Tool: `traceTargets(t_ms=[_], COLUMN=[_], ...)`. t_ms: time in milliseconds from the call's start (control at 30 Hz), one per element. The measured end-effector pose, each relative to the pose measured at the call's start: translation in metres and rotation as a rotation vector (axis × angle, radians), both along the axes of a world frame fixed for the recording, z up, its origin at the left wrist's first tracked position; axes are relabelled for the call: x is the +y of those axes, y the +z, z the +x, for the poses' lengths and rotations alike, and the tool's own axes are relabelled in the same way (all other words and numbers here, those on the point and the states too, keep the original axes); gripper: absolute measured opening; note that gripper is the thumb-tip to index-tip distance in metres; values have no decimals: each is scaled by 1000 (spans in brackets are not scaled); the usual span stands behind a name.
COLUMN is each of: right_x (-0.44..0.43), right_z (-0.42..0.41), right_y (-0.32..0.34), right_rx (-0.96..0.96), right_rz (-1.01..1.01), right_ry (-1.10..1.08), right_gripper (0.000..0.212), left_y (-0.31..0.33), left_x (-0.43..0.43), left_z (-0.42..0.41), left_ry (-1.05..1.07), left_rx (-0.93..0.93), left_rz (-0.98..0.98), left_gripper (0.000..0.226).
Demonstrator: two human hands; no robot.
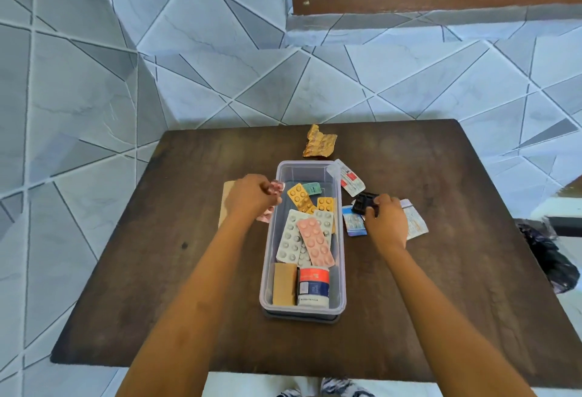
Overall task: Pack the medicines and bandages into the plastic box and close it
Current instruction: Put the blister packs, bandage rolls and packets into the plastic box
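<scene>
The left hand (252,196) pinches a small pink blister strip (276,186) just left of the clear plastic box (267,270); the right hand (385,218) closes its fingers on a black blister pack (362,202) just right of the box; inside the box lie glossy orange, silver and pink blister sheets, a tan bandage (284,283) and a red-white-blue carton (314,286), its print unreadable; beyond the box sits a crumpled gold foil strip (318,144) on the dark wooden table (157,270).
</scene>
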State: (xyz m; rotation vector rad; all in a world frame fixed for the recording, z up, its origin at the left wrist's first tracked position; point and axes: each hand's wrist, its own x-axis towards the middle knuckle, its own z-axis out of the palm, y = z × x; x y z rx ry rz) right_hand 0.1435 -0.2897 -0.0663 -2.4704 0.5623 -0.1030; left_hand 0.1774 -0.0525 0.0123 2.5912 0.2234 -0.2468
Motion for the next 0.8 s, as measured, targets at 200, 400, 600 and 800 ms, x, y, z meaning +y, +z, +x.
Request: traceTargets(t_ms=[200, 400, 600, 800], right_x=[-21, -24, -33, -3], right_z=[44, 67, 74, 81], right_y=[-9, -18, -6, 61], right_rx=[239, 262, 27, -283], right_rz=[-158, -121, 156, 317], right_ry=[103, 127, 25, 122], right_gripper=[56, 62, 36, 23], left_y=[-22, -40, -51, -56], left_x=[-40, -82, -75, -72], left_z=[23, 46, 59, 58], left_ry=[-104, -222, -278, -285], left_rx=[33, 134, 152, 47], left_rz=[-94, -40, 196, 393], left_gripper=[9, 25, 44, 38])
